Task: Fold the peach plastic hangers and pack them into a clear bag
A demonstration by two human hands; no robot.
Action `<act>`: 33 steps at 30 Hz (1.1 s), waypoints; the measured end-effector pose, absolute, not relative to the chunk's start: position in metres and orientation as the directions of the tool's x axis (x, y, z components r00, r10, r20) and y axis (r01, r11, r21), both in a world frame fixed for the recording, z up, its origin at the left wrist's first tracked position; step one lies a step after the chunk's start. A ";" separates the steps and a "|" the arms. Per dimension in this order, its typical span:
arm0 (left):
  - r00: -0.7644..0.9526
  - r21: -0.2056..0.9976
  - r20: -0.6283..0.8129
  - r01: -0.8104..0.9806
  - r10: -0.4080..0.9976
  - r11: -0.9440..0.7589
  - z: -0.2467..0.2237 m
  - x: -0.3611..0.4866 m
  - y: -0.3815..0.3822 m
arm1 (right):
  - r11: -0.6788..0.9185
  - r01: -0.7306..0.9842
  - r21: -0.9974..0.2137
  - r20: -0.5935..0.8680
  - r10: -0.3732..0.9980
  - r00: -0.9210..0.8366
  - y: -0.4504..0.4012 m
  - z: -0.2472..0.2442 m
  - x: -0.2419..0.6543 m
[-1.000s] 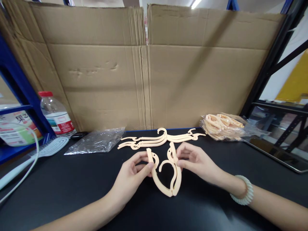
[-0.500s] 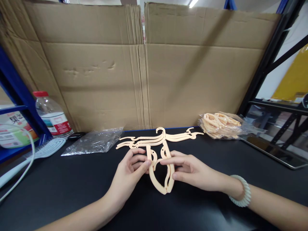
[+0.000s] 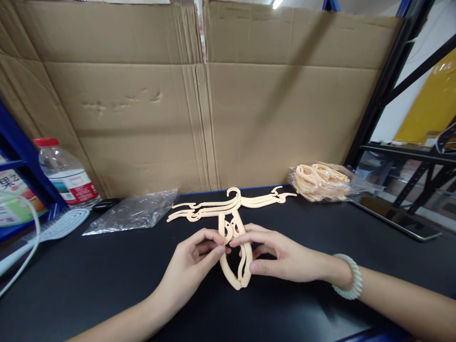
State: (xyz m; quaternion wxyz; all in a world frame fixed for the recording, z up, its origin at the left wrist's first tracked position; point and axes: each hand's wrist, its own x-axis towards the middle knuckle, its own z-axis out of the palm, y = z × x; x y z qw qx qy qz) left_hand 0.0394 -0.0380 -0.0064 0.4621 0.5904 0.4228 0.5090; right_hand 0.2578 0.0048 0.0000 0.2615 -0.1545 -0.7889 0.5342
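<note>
A peach-coloured folding clothes hanger [image 3: 246,259] is held between both hands above the black table, its two arms folded close together and meeting at the bottom. My left hand [image 3: 199,259] pinches its left arm between thumb and fingers. My right hand [image 3: 278,254] is closed around the right arm, with the index finger laid across the front. Just beyond lie unfolded hangers [image 3: 213,207] of the same colour, spread out and overlapping, one hook pointing away from me. The held hanger's hook is partly hidden by my fingers.
At the back right lies a clear bag of folded hangers [image 3: 318,183], beside a dark tablet-like slab [image 3: 397,218]. On the left are an empty plastic bag [image 3: 131,213], a hairbrush [image 3: 64,225] and a red-capped bottle [image 3: 69,175]. A cardboard wall [image 3: 142,104] stands behind.
The held hanger's two arms have come closer together at the top, and my hands have moved nearer each other. The whole view has shifted slightly.
</note>
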 end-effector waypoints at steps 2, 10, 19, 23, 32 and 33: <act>0.114 0.980 0.195 0.026 0.974 -0.199 -0.006 0.039 -0.037 | 0.415 -0.016 -0.910 0.258 0.535 -0.804 0.005 0.001 0.259; 0.120 0.994 0.107 0.011 0.987 -0.109 -0.008 0.037 -0.039 | 0.412 -0.035 -0.911 0.278 0.547 -0.790 0.005 0.001 0.260; 0.236 0.977 0.147 0.116 0.961 -0.178 -0.009 0.038 -0.039 | 0.543 0.087 -0.835 0.260 0.530 -0.807 0.009 0.002 0.262; 0.269 0.897 0.234 0.312 0.934 -0.314 -0.011 0.037 -0.038 | 0.627 0.182 -0.757 0.242 0.529 -0.814 0.010 0.003 0.266; 0.326 0.719 0.305 0.538 0.895 -0.440 -0.018 0.032 -0.038 | 0.760 0.297 -0.578 0.201 0.485 -0.851 0.011 -0.001 0.267; 0.327 0.708 0.305 0.550 0.894 -0.443 -0.018 0.033 -0.038 | 0.762 0.322 -0.562 0.193 0.499 -0.845 0.011 -0.001 0.267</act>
